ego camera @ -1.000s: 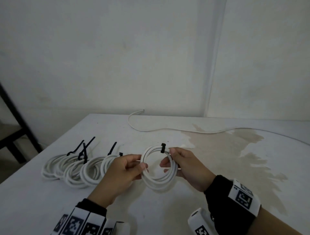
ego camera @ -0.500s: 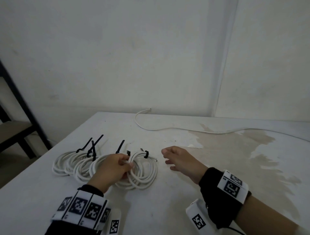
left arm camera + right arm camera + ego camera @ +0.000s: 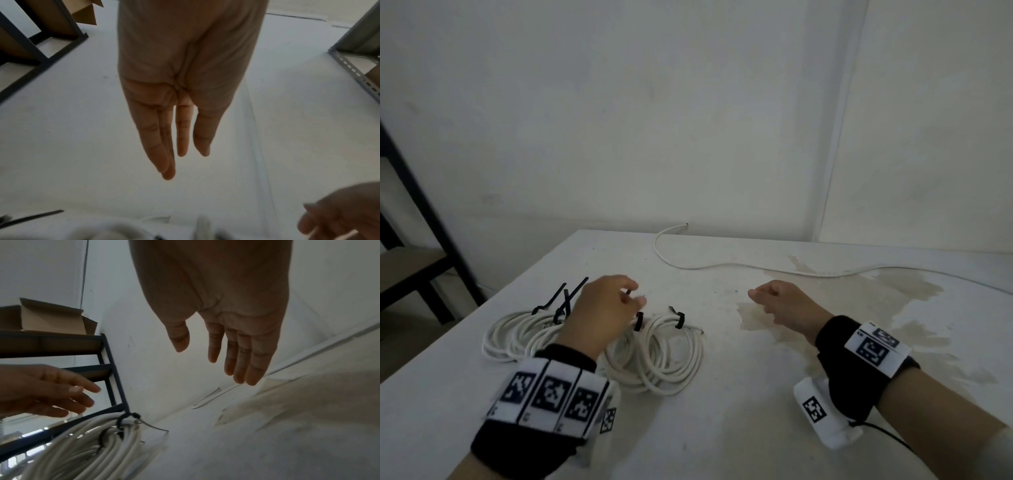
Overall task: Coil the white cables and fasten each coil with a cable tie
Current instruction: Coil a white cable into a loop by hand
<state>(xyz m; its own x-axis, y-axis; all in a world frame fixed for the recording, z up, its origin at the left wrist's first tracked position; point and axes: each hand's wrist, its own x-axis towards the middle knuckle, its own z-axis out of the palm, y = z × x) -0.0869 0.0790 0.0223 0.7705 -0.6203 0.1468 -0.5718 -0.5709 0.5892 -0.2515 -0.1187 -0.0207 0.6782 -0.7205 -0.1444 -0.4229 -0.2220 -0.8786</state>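
Note:
Several white cable coils (image 3: 524,335) lie in a row at the table's left, each bound with a black cable tie (image 3: 638,321). The rightmost coil (image 3: 674,356) carries a short black tie (image 3: 679,320); the right wrist view shows this coil (image 3: 92,444) and its tie (image 3: 123,420) up close. My left hand (image 3: 619,298) hovers just above the coils, its fingers (image 3: 182,146) straight and holding nothing. Out to the right, my right hand (image 3: 767,296) hangs over bare table, fingers (image 3: 213,352) relaxed and empty. One loose white cable (image 3: 722,265) runs along the table's back.
The white table (image 3: 722,428) has a large brownish stain (image 3: 859,308) on its right half. A dark metal shelf rack (image 3: 421,240) stands left of the table, with a cardboard box (image 3: 51,318) on it. White walls meet in a corner behind.
The tied coil that both hands held went left and now lies beside the other coils. My left hand has let go and lifted off it. The right hand drew away to the right.

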